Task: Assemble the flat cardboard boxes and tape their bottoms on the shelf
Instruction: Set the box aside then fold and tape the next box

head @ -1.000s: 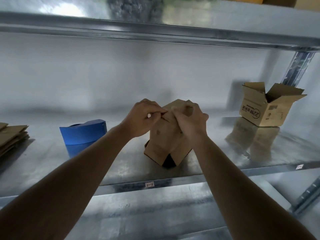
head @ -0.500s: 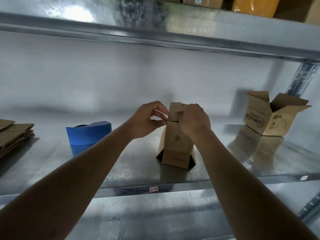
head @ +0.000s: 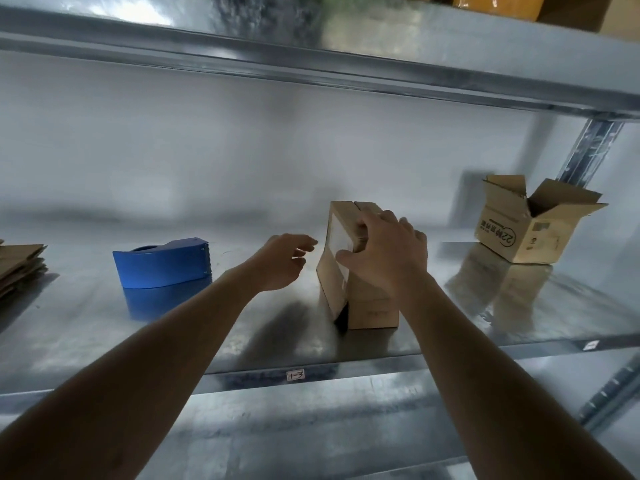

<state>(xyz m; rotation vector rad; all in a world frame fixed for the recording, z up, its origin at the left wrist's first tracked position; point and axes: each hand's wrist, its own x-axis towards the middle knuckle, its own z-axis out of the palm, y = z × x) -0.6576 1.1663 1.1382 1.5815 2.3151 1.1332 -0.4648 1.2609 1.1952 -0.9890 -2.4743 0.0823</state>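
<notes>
- Head view, progress: one small cardboard box point(head: 360, 271) stands folded up on the metal shelf point(head: 242, 341), near the front edge. The flaps on its top face look closed, with a seam down the middle, but I can't spot any tape on it, so I'd say taping is what's left.
- The right hand point(head: 388, 254) grips that box from the top and near side, fingers curled over the flaps to hold them down.
- The left hand point(head: 284, 261) is loose and holding nothing, hanging between the box and the blue tape dispenser point(head: 162, 263) to its left.
- A finished-looking box point(head: 530, 226) sits well off to the right, top flaps up. Can't tell if anything's in it.
- A stack of flat cardboard point(head: 20, 268) at the left edge is waiting to be built, so plenty to go.
</notes>
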